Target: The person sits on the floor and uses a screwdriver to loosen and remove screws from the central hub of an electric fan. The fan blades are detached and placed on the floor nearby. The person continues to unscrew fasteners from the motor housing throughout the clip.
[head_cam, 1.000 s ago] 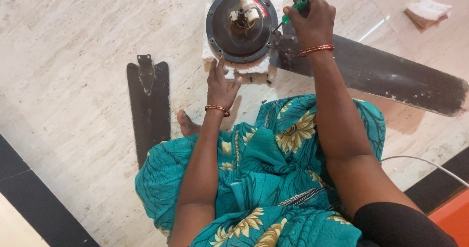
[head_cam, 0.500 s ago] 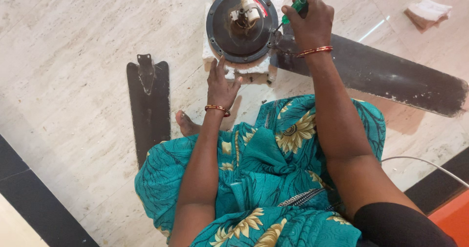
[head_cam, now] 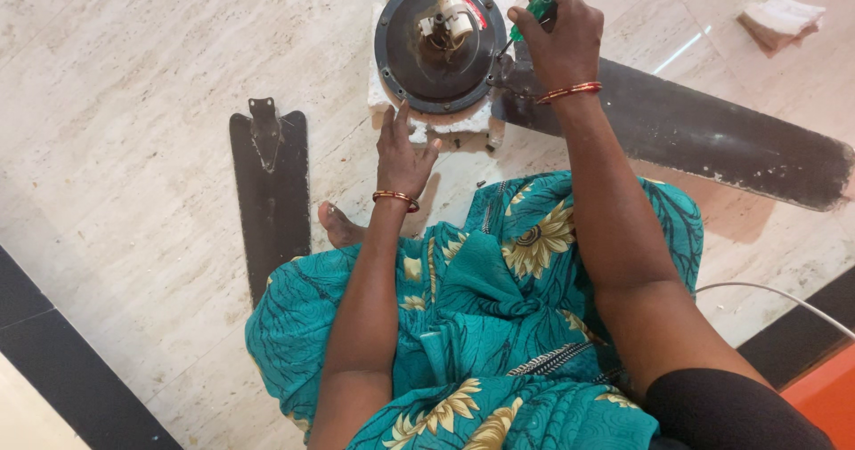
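While one dark, flat fan blade (head_cam: 270, 202) with its metal bracket already lies detached on the pale marble floor (head_cam: 134, 85) at the left of the frame, well apart from the motor, a second long dark blade (head_cam: 712, 138) is seen at the upper right with its inner end at the rim of the round dark metal ceiling-fan motor housing (head_cam: 438, 45), so the dismantling is judged to be partly done, with this blade's fixing yet to be dealt with. Whether any screw at that joint is already out cannot be told, since the joint is hidden under the hand, though a few small dark bits are scattered on the floor below the motor. The housing is rested on a white foam block (head_cam: 445, 122) at the top centre of the frame, its white wiring connector (head_cam: 448, 18) facing up. The right hand (head_cam: 559, 36) is closed in a fist round the green-handled screwdriver (head_cam: 533, 12), whose handle sticks out above the curled fingers, with the thin shaft slanted down and left toward the housing's right rim beside the blade's bracket. The left hand (head_cam: 403, 154) is laid below the housing, fingers loosely spread and holding nothing, the fingertips touching the foam block's lower edge. A folded cloth (head_cam: 780, 18) lies in the upper right corner
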